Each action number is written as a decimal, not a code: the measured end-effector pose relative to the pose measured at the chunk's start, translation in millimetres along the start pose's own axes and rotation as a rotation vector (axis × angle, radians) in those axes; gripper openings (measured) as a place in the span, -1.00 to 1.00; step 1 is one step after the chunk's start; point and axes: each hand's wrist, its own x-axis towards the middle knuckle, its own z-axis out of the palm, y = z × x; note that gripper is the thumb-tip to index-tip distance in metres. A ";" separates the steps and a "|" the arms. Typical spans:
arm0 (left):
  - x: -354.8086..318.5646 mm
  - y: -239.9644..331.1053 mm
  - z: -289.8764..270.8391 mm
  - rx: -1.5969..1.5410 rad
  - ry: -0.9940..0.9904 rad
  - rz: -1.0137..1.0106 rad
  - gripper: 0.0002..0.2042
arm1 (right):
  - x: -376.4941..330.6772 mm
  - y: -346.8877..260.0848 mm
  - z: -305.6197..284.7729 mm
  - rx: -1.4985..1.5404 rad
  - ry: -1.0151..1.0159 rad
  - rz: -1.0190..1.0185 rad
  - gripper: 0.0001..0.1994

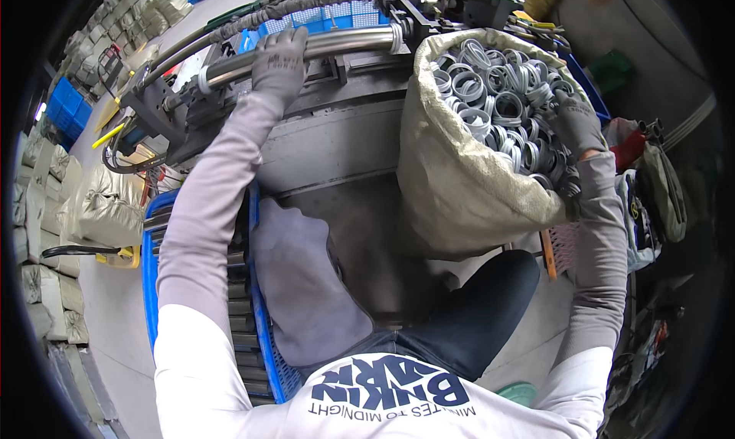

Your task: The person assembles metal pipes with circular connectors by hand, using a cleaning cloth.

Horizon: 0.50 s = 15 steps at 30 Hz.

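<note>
My right hand [576,121] digs, fingers curled, into light, stiff, slippery grey rings [498,94]; left hand [279,56] wraps the steel bar [337,42].

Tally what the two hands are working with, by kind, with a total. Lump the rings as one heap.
Gloved hands: 2, left hand, right hand
Steel bar: 1
Sack: 1
Heap of grey rings: 1, too many to count
Blue crate: 1
Total: 6
</note>
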 end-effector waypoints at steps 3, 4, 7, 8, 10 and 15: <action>37.2 6.9 23.2 0.020 -0.167 -0.129 -0.53 | -14.5 1.2 -19.6 0.117 0.063 0.035 -0.49; 49.0 7.9 33.1 0.013 -0.161 -0.129 -0.53 | -22.2 3.8 -24.4 0.167 0.146 0.100 -0.47; 61.3 -8.0 59.9 0.026 -0.225 -0.115 -0.62 | -72.2 -16.7 -62.3 1.380 0.411 0.054 -0.49; 62.0 -11.4 68.8 0.028 -0.234 -0.126 -0.62 | -106.2 -45.3 -98.0 1.731 0.431 0.061 -0.51; 73.1 -9.5 79.5 0.002 -0.292 -0.104 -0.63 | -145.7 -40.6 -91.0 0.728 0.702 -0.199 -0.52; 53.3 -3.3 103.5 0.023 -0.270 -0.068 -0.49 | -251.0 -115.1 -29.8 2.239 -0.139 0.078 -0.32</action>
